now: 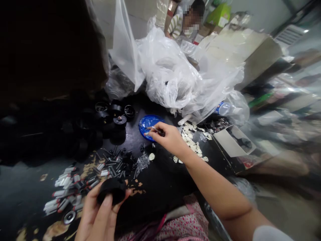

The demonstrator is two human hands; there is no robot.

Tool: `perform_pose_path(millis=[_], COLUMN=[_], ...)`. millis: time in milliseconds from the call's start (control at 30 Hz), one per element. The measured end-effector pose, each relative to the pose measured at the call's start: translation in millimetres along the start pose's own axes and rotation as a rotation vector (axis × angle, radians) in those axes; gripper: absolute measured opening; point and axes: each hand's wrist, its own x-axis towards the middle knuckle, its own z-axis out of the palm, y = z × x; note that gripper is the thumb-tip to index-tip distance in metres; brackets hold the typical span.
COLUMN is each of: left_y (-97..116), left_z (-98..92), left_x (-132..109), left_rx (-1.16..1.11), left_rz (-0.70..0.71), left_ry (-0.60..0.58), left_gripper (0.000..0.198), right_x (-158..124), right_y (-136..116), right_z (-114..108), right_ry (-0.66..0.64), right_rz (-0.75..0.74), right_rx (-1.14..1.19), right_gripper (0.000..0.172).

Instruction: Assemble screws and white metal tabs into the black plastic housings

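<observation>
My left hand (99,221) is closed round a black, cup-shaped round part (112,190), with the thumb pressed against its near side. Farther off, my right hand (170,139) pinches a small, thin tool with a dark end (160,133); its exact kind does not show. The fingertips and the tool's tip are over a blue round lid (143,130) smeared with a glossy, grease-like substance. Between the two hands lie small springs (114,164) and grey pins (142,162). White and grey cylinders (66,180) with reddish ends are heaped beside my left hand.
Black round housings (117,118) crowd the left of the dark table. Pale flat pieces (192,139) are scattered right of the lid, near an open white box (227,142). Clear plastic bags (170,67) are piled behind, with another person (175,26) beyond them.
</observation>
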Motion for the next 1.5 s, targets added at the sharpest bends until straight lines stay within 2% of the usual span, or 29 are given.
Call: perform_pose_path(millis=[133,200,267,467,600,767,900,967,1100,1167,1333,1400,1433,1500], left_y=[5,7,8,11,9,8,9,9,9,9,10,10,10,7], left_z=[16.8,22.2,24.2,23.5,21.9,13.3,10.8,12.1,14.6,15.9,21.3,20.5,18.5,11.2], left_x=[-2,-1,0,-2,-7,-15,-20,-21,-22,-22,-25,-25,-24,-21], left_rx=[-0.049,-0.099,-0.154,-0.185,-0.043,0.176,0.222,0.198,0.208,0.214,0.153,0.122,0.108,0.094], left_rz=[-0.031,-0.073,-0.125,-0.177,-0.072,0.088,0.086,0.062,0.088,0.092,0.045,0.005,-0.020,-0.061], left_ry=[-0.057,-0.137,-0.198,-0.194,-0.203,-0.112,-0.113,-0.138,-0.152,-0.144,-0.146,-0.144,-0.145,-0.167], left_gripper=[0.028,0.021,0.017,0.019,0.025,0.032,0.034,0.033,0.026,0.025,0.028,0.031,0.032,0.031], right_x=[-25,-35,-43,-52,-52,-56,-61,-63,-68,-71,-77,-76,-76,-75], right_y=[-24,-37,-49,-63,-63,-64,-64,-64,-64,-64,-61,-58,-57,-52], right_z=[4,5,4,0,-1,-6,-10,-10,-8,-6,-5,-8,-9,-11], right_ry=[-0.109,-0.159,-0.176,-0.144,-0.170,-0.165,-0.128,-0.121,-0.168,-0.153,0.003,-0.045,-0.113,-0.330], right_rz=[0.129,0.154,0.132,0.024,-0.058,-0.171,-0.223,-0.205,-0.020,0.002,-0.296,-0.294,-0.253,-0.118], right_rx=[0.605,0.757,0.762,0.628,0.526,0.363,0.331,0.357,0.533,0.552,0.310,0.337,0.404,0.630], right_gripper=[0.022,0.020,0.015,0.008,0.007,0.007,0.009,0.008,0.011,0.012,0.007,0.012,0.016,0.026])
